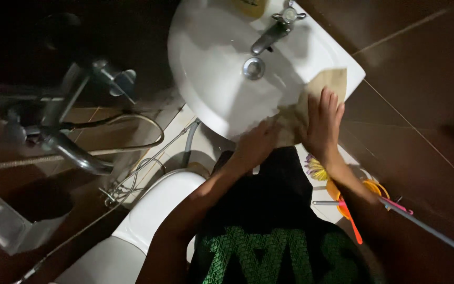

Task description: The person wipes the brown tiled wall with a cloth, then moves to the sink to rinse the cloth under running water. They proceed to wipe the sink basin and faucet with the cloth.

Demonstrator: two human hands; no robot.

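Here we note our left hand [256, 144] lying flat with fingers closed together on the near end of the tan cloth [311, 102] — its long axis running up-right along the white sink [206, 79] rim — while our right hand [322, 123] presses spread-fingered on top, cloth beneath and beyond its fingertips.

A white sink [206, 79] carries a tan cloth [311, 100] draped over its front rim beside the drain [254, 68].
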